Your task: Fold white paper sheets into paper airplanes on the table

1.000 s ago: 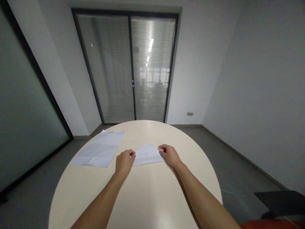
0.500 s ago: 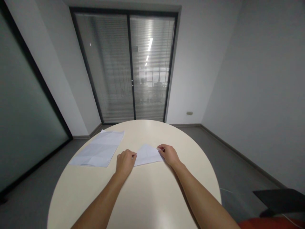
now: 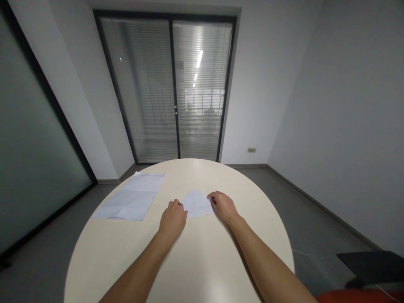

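Observation:
A folded white paper (image 3: 197, 203) with a pointed far end lies near the middle of a round cream table (image 3: 195, 261). My left hand (image 3: 173, 219) rests on the paper's left near corner, fingers curled and pinching its edge. My right hand (image 3: 222, 205) presses and pinches the paper's right edge with closed fingers. Both forearms reach in from the bottom of the view.
A stack of flat, creased white sheets (image 3: 132, 197) lies at the table's far left edge. Behind the table stand glass doors with blinds (image 3: 172, 90). A dark object (image 3: 372, 261) and something red (image 3: 360, 297) show at the lower right.
My left hand has moved right and forward along the paper's near edge, so less of the paper shows between my hands. My right hand has barely moved.

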Action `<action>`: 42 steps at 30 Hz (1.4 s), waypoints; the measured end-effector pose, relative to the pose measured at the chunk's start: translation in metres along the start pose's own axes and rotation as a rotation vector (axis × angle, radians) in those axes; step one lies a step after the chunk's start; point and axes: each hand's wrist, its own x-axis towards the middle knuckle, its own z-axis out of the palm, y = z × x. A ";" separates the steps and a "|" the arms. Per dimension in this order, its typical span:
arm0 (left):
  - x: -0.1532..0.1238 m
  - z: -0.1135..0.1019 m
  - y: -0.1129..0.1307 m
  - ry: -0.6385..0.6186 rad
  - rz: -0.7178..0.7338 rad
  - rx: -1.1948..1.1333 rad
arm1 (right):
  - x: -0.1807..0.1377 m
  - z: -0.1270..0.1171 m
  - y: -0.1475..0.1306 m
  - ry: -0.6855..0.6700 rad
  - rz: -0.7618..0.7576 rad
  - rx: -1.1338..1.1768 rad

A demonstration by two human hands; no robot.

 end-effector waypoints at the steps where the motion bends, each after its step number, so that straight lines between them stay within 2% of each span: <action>1: 0.000 0.000 0.000 -0.003 0.006 -0.004 | 0.000 0.000 -0.001 -0.003 0.004 -0.007; 6: 0.001 0.005 -0.001 -0.014 0.037 0.001 | -0.003 -0.003 -0.007 -0.025 -0.007 -0.035; 13: 0.000 0.007 -0.006 -0.003 0.123 -0.137 | -0.009 -0.009 -0.016 -0.050 -0.045 -0.040; 22: 0.004 0.006 -0.015 0.020 0.118 -0.062 | -0.014 -0.007 -0.015 -0.097 -0.214 -0.096; 35: 0.004 -0.003 -0.013 -0.026 0.067 -0.008 | -0.015 -0.010 -0.018 -0.127 -0.214 -0.104; 42: 0.004 -0.006 -0.014 -0.025 0.091 0.046 | -0.015 -0.013 -0.025 -0.174 -0.179 -0.168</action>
